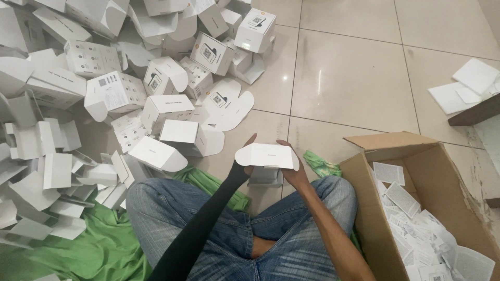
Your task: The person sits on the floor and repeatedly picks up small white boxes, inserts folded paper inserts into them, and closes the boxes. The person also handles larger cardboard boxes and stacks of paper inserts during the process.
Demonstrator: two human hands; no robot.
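Observation:
Both hands hold one small white cardboard box (266, 155) with rounded flaps, just above my knees. My left hand (245, 165), at the end of a black sleeve, grips its left end with a finger raised over the top. On the right end, my right hand (295, 169) is bare and clasps it from behind and below. I sit cross-legged in blue jeans (291, 229) on a green cloth (104, 244).
A big heap of white folded and half-folded boxes (130, 88) covers the tiled floor to the left and ahead. An open brown carton (396, 143) with several white leaflets inside stands at my right. More white sheets (469, 86) lie far right.

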